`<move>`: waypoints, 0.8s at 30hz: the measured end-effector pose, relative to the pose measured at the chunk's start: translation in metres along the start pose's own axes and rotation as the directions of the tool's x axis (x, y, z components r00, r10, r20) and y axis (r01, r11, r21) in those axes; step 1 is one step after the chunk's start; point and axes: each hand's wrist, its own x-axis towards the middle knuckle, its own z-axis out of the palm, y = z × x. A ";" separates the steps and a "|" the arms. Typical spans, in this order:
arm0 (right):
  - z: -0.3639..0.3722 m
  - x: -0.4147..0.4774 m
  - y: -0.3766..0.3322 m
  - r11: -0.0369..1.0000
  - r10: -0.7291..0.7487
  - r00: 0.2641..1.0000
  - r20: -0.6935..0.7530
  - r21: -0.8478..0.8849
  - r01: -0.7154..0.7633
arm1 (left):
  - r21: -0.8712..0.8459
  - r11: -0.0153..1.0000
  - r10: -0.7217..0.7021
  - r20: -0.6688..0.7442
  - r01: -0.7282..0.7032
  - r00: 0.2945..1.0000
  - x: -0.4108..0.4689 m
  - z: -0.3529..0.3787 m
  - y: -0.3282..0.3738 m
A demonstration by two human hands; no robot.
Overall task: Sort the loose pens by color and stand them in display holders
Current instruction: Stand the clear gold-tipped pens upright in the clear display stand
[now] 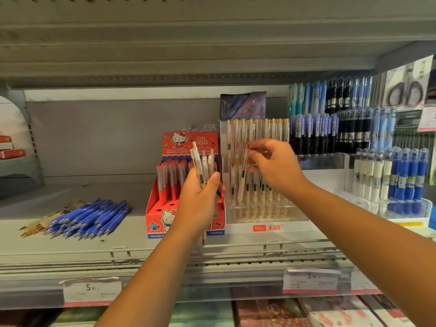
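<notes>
Pens (197, 161) slim, clear, gold-clipped; in left hand (197, 200), right hand (276, 166).

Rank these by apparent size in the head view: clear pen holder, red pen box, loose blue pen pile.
Largest: clear pen holder and red pen box, nearly alike and both partly hidden, so unranked.
Smallest: blue pen pile, clearly.
</notes>
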 end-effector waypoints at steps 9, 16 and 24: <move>0.013 -0.001 0.015 0.993 0.055 0.998 0.033 -0.102 -0.052 | -0.057 0.998 -0.020 0.001 0.020 1.000 0.001 -0.002 0.000; 0.016 -0.006 0.023 0.981 0.110 0.992 0.069 -0.169 -0.097 | -0.008 1.000 0.012 0.023 -0.012 1.000 -0.002 -0.001 -0.001; 0.011 -0.012 0.017 0.964 0.048 0.998 0.044 -0.265 -0.035 | 0.041 0.998 0.042 0.004 -0.042 0.999 -0.002 0.001 0.000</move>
